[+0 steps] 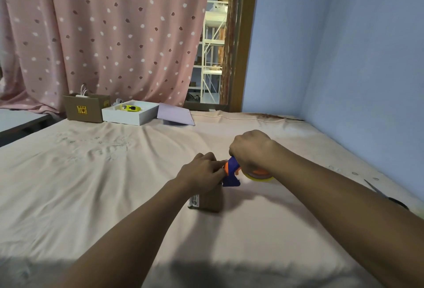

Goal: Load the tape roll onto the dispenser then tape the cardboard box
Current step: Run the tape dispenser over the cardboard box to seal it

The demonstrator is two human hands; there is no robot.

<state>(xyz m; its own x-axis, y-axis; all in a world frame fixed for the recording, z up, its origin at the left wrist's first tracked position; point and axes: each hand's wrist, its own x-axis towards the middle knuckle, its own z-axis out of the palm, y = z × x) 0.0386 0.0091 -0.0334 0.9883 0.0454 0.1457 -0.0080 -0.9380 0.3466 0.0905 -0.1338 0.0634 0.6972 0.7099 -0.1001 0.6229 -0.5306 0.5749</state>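
Observation:
A small brown cardboard box [211, 200] with a white label on its near left face stands on the pink sheet, mid-frame. My left hand [203, 170] rests on top of the box, fingers pressed down at its right edge. My right hand [251, 150] grips a blue and orange tape dispenser [231, 171] from above, its blade end touching the box's top right edge. A yellowish tape roll [260, 177] sits on the dispenser under my right palm, partly hidden.
Black-handled scissors [387, 197] lie at the right edge of the sheet. At the back stand a brown carton [83, 109], a white open box [128, 114] holding a yellow object, and a lilac lid [175, 115]. A blue wall runs along the right.

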